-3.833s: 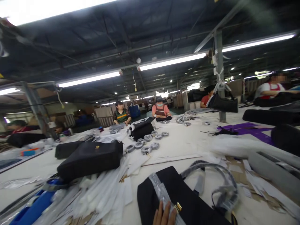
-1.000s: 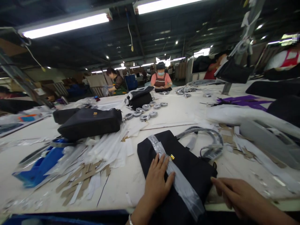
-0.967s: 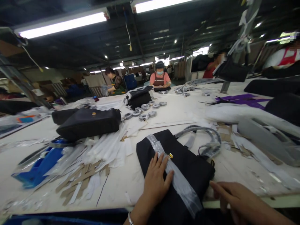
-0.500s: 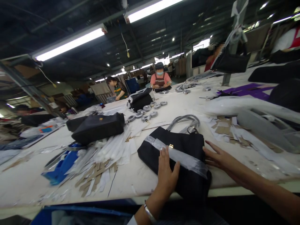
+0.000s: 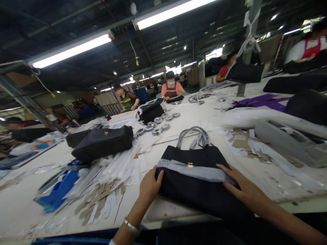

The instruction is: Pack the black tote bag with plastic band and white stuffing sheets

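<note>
While wearing a silver bracelet (image 5: 131, 227) at the wrist, grips with the left hand (image 5: 149, 185) the left end of a black bag (image 5: 196, 195), with thumb laid on the front and fingers curled around the corner. Rests the right hand (image 5: 242, 187) on the opposite end, with thumb and forefinger spread apart against the face; impossible to make out any grip behind. Lies, as a bag, directly between both palms at the near edge of the table (image 5: 17, 194), touching each, so with neither hand nearer. Runs lengthwise from left to right, roughly square to the reach of the arms, dipping nearward at the right. Bears a clear plastic strip (image 5: 195, 173) along that same axis, just below a gold clasp (image 5: 190, 164), and points wrapped handles (image 5: 193, 128) away from the fingers. Farther left, see brown card strips (image 5: 94, 200), then a blue plastic object (image 5: 60, 190) and another dark bag (image 5: 102, 143). Beyond, note coiled grey bands (image 5: 165, 126) and, across the table, a co-worker (image 5: 172, 90) in a brown apron.
</note>
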Demonstrator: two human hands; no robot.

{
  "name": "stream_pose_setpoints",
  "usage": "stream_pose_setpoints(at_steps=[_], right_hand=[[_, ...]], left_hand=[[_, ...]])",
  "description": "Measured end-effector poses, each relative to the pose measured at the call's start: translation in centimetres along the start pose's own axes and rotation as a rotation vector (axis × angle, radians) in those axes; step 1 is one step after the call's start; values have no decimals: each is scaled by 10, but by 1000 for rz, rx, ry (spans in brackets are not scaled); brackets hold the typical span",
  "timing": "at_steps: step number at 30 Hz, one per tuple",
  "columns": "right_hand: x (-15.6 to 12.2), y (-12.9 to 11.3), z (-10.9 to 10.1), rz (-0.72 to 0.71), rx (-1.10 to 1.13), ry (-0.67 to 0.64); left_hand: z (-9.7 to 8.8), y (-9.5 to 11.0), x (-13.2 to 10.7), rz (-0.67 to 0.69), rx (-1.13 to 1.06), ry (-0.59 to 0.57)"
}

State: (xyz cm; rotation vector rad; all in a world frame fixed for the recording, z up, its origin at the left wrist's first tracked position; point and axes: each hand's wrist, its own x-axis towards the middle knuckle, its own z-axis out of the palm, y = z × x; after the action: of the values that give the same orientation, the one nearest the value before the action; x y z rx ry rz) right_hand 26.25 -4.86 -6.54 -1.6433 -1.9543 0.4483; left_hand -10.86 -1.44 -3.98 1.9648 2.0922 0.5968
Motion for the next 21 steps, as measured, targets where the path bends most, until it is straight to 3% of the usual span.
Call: stream_pose_setpoints(at_steps=[3, 6, 9, 14, 18, 21], right_hand=[[15, 24, -13, -26, -82, 17], [18, 28, -16, -128, -161, 71], [14, 17, -13, -307, -263, 169], [4, -3, -14, -596, -495, 125], [-4, -4, -10, -675, -542, 6], [-4, -3, -4, -676, -535, 8]], left_hand=[[-9, -1, -30, 36, -7, -62], [-21, 7, -37, 131, -14, 97], [-23, 22, -27, 381, 24, 173], [-5, 38, -14, 695, 135, -5], [11, 31, -17, 727, 183, -47], [19, 28, -18, 708, 170, -27]])
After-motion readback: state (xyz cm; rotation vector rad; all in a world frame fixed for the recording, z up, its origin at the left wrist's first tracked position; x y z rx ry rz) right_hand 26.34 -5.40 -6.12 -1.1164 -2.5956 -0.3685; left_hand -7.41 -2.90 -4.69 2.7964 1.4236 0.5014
